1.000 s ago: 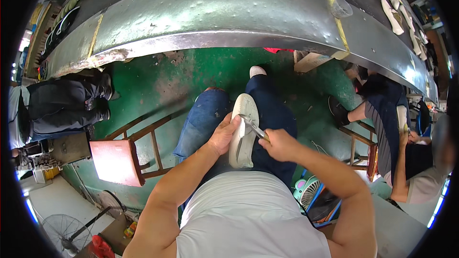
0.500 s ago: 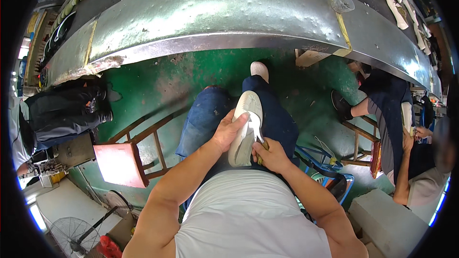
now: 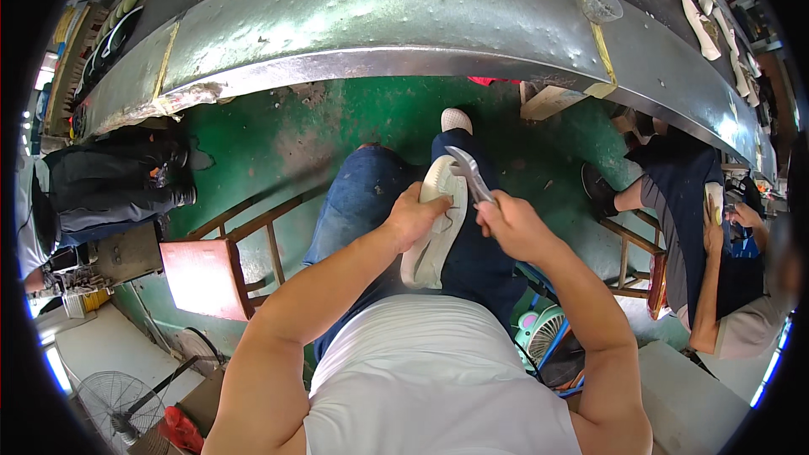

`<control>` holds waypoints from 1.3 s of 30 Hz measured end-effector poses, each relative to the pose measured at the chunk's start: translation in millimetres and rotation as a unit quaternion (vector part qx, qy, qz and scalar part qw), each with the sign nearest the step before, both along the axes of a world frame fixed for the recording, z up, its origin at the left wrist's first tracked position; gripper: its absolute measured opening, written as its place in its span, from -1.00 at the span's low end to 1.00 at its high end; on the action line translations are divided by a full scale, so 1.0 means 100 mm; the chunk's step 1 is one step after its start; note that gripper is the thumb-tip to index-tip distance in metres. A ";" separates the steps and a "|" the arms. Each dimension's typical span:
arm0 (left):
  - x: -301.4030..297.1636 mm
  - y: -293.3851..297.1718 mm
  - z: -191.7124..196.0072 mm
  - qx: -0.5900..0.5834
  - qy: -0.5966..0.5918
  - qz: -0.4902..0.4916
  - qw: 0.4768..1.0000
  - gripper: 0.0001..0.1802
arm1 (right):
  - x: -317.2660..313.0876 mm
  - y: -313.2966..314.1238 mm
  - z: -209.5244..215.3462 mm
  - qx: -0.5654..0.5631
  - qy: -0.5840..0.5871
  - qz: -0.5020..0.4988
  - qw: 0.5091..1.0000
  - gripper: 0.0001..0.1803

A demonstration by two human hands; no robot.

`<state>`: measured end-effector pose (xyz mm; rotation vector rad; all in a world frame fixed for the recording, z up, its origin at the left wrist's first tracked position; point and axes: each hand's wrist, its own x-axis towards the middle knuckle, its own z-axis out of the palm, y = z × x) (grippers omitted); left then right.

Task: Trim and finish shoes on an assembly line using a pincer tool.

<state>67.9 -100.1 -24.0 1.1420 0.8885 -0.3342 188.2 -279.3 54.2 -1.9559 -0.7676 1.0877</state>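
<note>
Centrally, above the lap, a pale shoe [image 3: 434, 248] is gripped by the left hand [image 3: 419, 216], whose thumb and fingers cover part of it. The right hand [image 3: 514, 223] is closed around a metal tool [image 3: 472, 170] with a curved head, which overlaps the shoe's upper end; contact cannot be told. A small green fan [image 3: 539, 333], partly hidden, lies at lower right beside the right arm. A pink-seated stool [image 3: 206, 274] occupies the left; at far right, a seated co-worker [image 3: 704, 274] holds another shoe [image 3: 714, 200]. Across the top, a metal-edged bench [image 3: 371, 25] bears a clear cup [image 3: 602, 4].
</note>
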 end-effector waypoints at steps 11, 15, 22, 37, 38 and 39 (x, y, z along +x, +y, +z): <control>-0.02 0.13 0.12 -0.103 -0.007 -0.049 0.993 -0.43 | -0.04 -0.12 -0.30 -0.094 -0.021 0.050 0.994 -0.56; 0.01 0.24 0.04 -0.189 -0.023 -0.088 0.978 -0.43 | -0.08 -0.37 0.06 -0.173 0.081 0.092 0.977 -0.69; 0.08 0.16 0.16 -0.169 -0.008 -0.078 0.982 -0.48 | -0.41 -0.36 -0.03 -0.093 -0.144 0.255 0.952 -0.44; -0.15 0.07 -0.08 -0.034 -0.032 -0.075 0.996 -0.29 | -0.75 -0.49 -0.17 -0.170 -0.113 0.134 0.970 -0.76; -0.24 0.02 -0.05 -0.036 -0.032 -0.085 0.995 -0.29 | -0.75 -0.53 -0.17 -0.173 -0.112 0.124 0.971 -0.76; -0.36 0.01 -0.03 -0.045 -0.091 -0.074 0.992 -0.22 | -0.71 -0.54 -0.19 -0.166 -0.121 0.128 0.970 -0.76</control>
